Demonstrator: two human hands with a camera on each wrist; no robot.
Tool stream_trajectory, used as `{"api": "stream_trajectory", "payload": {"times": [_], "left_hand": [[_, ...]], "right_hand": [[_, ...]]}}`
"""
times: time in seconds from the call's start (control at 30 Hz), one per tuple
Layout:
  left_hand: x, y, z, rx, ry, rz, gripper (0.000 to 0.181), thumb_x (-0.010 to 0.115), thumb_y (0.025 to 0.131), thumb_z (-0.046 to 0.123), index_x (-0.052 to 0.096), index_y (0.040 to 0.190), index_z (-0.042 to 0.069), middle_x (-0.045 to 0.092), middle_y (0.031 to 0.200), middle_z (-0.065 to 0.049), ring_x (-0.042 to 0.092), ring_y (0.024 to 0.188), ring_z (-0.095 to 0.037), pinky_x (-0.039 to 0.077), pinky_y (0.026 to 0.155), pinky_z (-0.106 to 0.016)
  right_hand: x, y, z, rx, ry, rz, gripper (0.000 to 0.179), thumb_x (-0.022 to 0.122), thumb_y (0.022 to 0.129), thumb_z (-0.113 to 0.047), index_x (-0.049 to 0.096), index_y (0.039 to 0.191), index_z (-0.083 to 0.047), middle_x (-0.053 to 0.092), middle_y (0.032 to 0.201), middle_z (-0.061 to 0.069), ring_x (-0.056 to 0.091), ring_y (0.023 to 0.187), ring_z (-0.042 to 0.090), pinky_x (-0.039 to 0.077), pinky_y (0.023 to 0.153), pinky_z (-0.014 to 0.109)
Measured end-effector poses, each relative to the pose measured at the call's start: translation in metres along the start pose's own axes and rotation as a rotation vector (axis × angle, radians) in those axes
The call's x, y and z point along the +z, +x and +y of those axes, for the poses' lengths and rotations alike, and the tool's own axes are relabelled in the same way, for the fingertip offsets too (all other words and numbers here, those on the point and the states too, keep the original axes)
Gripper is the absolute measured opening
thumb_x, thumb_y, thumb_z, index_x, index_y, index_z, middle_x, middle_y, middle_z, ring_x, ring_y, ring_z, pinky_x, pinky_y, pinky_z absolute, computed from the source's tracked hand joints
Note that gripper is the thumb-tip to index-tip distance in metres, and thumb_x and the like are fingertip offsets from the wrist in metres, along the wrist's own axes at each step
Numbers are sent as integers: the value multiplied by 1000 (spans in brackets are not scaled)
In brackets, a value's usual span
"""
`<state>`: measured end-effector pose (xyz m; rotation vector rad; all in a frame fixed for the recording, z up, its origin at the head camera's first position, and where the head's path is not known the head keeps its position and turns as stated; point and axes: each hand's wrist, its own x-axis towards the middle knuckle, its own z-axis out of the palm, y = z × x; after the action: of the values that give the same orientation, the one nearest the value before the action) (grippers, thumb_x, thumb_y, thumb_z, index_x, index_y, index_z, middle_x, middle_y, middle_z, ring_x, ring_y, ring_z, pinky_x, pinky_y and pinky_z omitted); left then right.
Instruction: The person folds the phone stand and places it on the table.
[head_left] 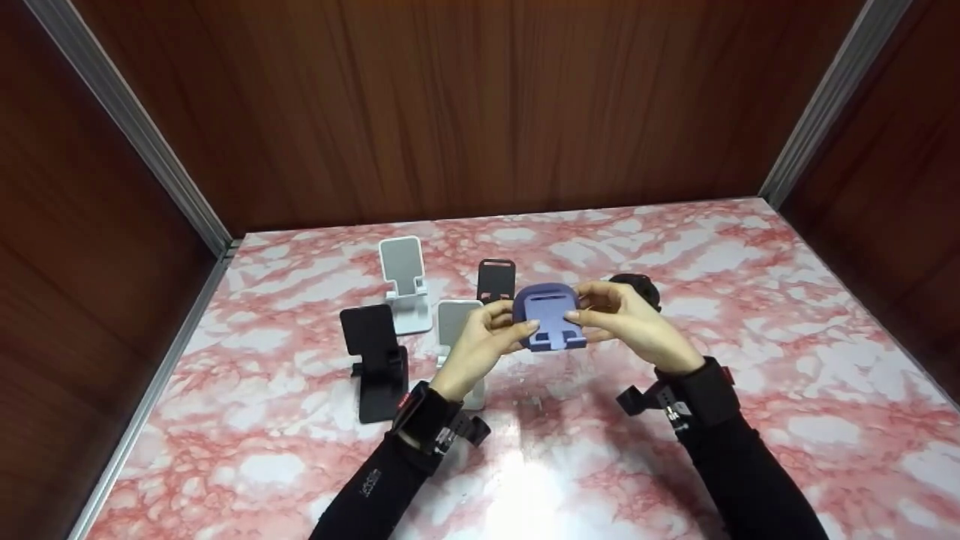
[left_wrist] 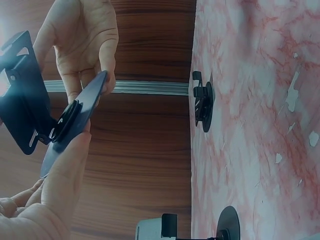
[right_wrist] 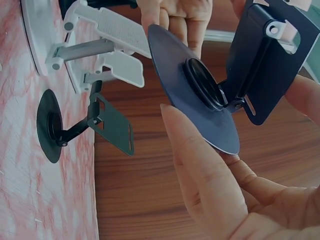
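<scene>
A purple phone stand (head_left: 551,311) is held up over the table between both hands, its slotted plate facing the head camera. My left hand (head_left: 484,341) pinches its left edge, thumb in front. On the opposite edge, my right hand (head_left: 637,322) grips it with the thumb near the plate. The left wrist view shows the stand's round base (left_wrist: 95,95) tilted, with the hinged plate (left_wrist: 22,105) folded out from it. From the right wrist, the disc-shaped base (right_wrist: 172,70) and its pivot ring are visible, with fingers of both hands around the rim.
Left of the hands stand a black phone stand (head_left: 371,330) and two white ones, one farther back (head_left: 403,262), the other (head_left: 454,315) partly behind my left hand. Another black stand (head_left: 495,277) is behind. A folded black stand (head_left: 637,289) lies beyond my right hand. Wooden panels (head_left: 450,112) enclose the table.
</scene>
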<state>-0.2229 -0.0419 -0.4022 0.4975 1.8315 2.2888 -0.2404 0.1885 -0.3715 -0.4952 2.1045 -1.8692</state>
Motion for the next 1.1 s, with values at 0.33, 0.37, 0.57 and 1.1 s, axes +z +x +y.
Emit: {"api": "stream_trajectory", "payload": {"times": [0.33,0.37,0.57,1.1], "left_hand": [[0,0,1,-7,-3,0,35,66,88,2,56,119,-13,68,102,-19,68,91,-23,56,85,-38],[0,-1,1,-8,-4,1,35,66,88,1,56,119,-13,67,102,-19,68,91,-23,56,85,-38],[0,0,1,-17,13,5,36,67,88,2,55,119,-13,67,103,-21,68,92,-25,56,84,-38],[0,0,2,-13,45,2,33,67,88,1,57,117,-13,68,101,-20,69,90,-25,57,83,-37]], "right_hand": [[0,0,-1,14,-16,-8,43,72,88,-11,55,121,10,63,105,18,65,92,24,57,79,41],[0,0,-1,16,-13,-9,44,72,88,-11,54,122,10,63,105,19,65,92,24,57,79,41],[0,0,-1,19,-11,-10,46,72,88,-10,53,124,10,63,107,20,65,92,25,57,79,42],[-1,0,0,3,-34,-18,44,73,87,-9,55,122,10,64,101,18,65,89,24,58,77,42]]}}
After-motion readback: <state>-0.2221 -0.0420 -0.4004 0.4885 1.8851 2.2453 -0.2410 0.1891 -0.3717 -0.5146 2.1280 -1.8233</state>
